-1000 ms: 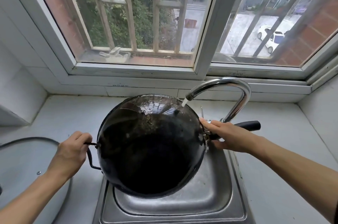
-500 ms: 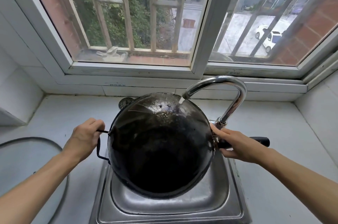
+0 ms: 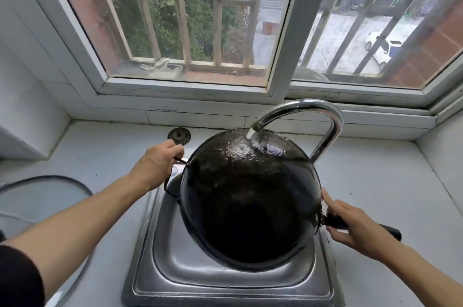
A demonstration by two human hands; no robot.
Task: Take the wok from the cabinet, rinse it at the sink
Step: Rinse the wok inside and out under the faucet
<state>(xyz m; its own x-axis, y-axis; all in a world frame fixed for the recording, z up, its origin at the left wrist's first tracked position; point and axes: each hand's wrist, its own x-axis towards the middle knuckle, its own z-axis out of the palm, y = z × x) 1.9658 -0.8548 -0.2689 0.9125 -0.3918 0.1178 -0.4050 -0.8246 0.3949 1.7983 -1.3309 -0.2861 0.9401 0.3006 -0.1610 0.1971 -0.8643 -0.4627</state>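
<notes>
Steel sink (image 3: 160,251) set in the table (image 3: 107,151), holding above its basin a tilted black wok (image 3: 250,204), wet and speckled where faucet (image 3: 323,118) water strikes; left hand (image 3: 155,165) fingers curled round the loop handle, right hand (image 3: 355,226) fingers wrapping the long handle.

Single head cam, wide-angle, fwd & down, close over sink (image 3: 225,279), window (image 3: 288,30) at top.
</notes>
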